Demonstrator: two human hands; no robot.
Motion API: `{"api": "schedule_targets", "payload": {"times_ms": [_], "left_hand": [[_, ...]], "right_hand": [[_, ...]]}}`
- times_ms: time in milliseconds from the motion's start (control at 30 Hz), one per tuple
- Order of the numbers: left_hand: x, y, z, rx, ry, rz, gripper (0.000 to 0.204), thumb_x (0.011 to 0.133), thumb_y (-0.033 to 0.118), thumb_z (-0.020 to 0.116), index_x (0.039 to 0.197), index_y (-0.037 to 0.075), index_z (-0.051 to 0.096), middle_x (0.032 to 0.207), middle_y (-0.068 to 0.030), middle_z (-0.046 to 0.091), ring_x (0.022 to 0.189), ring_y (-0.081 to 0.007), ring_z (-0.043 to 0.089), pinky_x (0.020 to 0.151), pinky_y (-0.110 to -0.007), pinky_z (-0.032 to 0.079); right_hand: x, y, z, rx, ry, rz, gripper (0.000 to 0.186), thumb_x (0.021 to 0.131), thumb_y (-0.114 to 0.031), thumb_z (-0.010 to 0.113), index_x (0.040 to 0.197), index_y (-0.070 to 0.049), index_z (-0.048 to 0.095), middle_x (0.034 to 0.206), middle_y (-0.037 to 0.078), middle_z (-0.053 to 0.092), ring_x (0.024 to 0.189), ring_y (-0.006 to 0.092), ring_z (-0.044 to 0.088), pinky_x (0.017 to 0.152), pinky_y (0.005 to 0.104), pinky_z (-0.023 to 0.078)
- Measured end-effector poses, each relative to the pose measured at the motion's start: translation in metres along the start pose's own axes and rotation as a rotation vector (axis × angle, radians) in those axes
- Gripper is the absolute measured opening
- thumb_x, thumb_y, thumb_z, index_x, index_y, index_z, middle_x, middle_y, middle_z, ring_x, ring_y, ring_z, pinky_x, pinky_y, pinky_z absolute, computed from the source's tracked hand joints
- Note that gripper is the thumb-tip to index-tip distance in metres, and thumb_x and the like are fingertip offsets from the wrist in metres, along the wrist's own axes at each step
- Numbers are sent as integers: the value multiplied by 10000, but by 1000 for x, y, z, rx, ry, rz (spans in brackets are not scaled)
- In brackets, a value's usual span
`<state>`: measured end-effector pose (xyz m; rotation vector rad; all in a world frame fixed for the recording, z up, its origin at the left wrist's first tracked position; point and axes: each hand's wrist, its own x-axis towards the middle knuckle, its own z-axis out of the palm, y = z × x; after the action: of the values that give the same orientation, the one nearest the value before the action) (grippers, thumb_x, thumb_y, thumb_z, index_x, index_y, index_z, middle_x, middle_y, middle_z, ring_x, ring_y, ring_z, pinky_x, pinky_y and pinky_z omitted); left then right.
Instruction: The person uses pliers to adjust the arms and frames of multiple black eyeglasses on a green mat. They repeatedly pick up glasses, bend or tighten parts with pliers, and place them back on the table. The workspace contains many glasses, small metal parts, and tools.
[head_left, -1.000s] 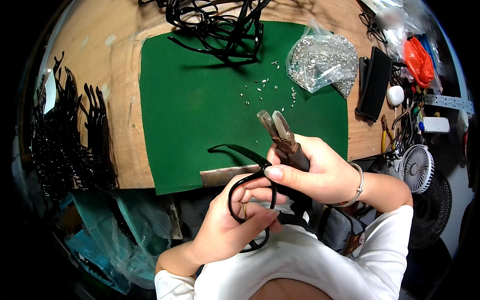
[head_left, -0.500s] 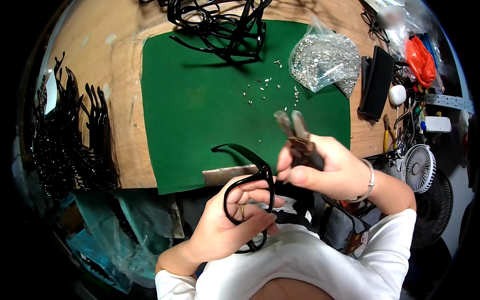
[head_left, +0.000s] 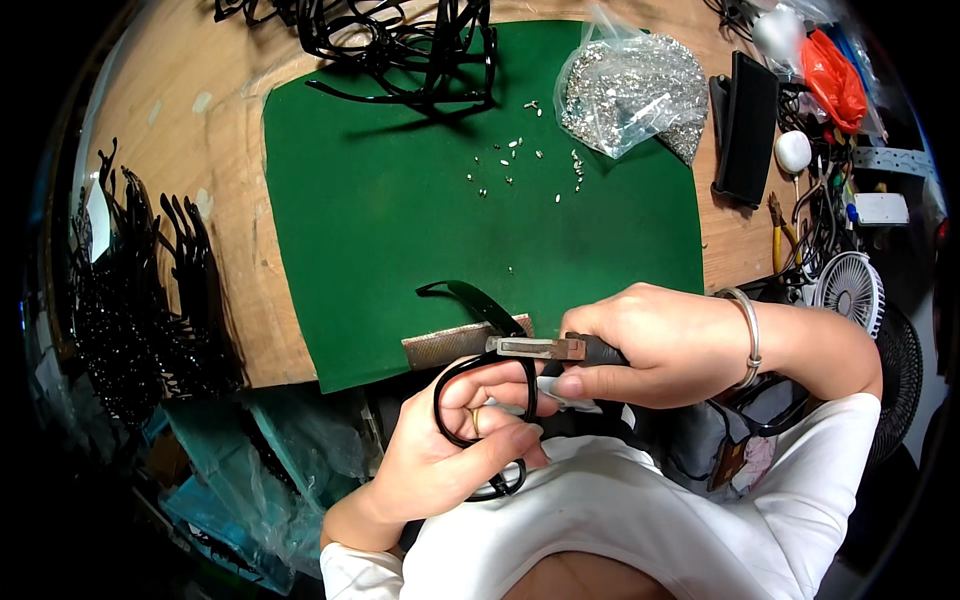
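Note:
My left hand [head_left: 445, 450] grips a black glasses frame [head_left: 448, 375] by one rim, with a temple arm [head_left: 470, 298] sticking up over the green mat [head_left: 370, 230]. My right hand [head_left: 650, 340] is wrapped round dark-handled pliers [head_left: 595, 348]. Their flat, pale-lined jaws lie sideways at the top of the frame, by the temple's hinge. A narrow textured metal strip [head_left: 435, 348] lies on the mat's near edge behind them. Small metal parts [head_left: 510, 155] are scattered beside a clear bag [head_left: 615, 100] full of tiny silvery pieces.
Black frames [head_left: 400, 55] are heaped at the back; glossy black temples [head_left: 130, 330] lie at left. To the right are a black stand [head_left: 745, 130], red bag [head_left: 835, 80], yellow-handled tool [head_left: 780, 230], tangled cables and a white fan [head_left: 848, 290]. Teal crates [head_left: 230, 500] are below the table.
My right hand has swung the pliers from upright to horizontal and down onto the frame's hinge area. The view has shifted slightly. My left hand still holds the frame.

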<state>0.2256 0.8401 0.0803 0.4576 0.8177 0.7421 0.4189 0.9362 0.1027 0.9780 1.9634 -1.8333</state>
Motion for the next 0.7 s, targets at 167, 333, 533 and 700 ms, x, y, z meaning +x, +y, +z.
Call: {"api": "schedule_targets", "payload": {"times_ms": [167,333,533,700], "left_hand": [[0,-6,3,17,26,-9,422,784,-98,466,1184,-25,354,1010,-165,540,727,-173,600,665,-259,477],[6,-1,5,32,-17,-3,432,792,-89,469,1199,-3,355,1023,-165,534,724,-166,599,666,-259,479],[6,2,5,28,10,13,427,799,-69,486,1202,-4,364,1033,-149,536,719,-161,599,681,-268,480],[-1,24,17,112,200,43,419,757,-78,554,1142,-70,390,1009,-146,561,864,-184,590,683,-243,485]], "right_hand": [[1,5,12,-264,162,76,330,818,-281,509,874,42,547,625,203,564,644,353,571,602,391,455],[-5,7,0,-89,54,52,428,823,-364,495,824,60,547,618,188,564,621,321,579,592,371,454],[6,38,-11,-125,116,-93,370,804,-361,552,838,7,547,701,153,576,654,285,577,587,351,439],[28,79,11,-272,544,-192,307,771,-280,573,819,21,534,741,185,554,721,337,551,644,386,442]]}}
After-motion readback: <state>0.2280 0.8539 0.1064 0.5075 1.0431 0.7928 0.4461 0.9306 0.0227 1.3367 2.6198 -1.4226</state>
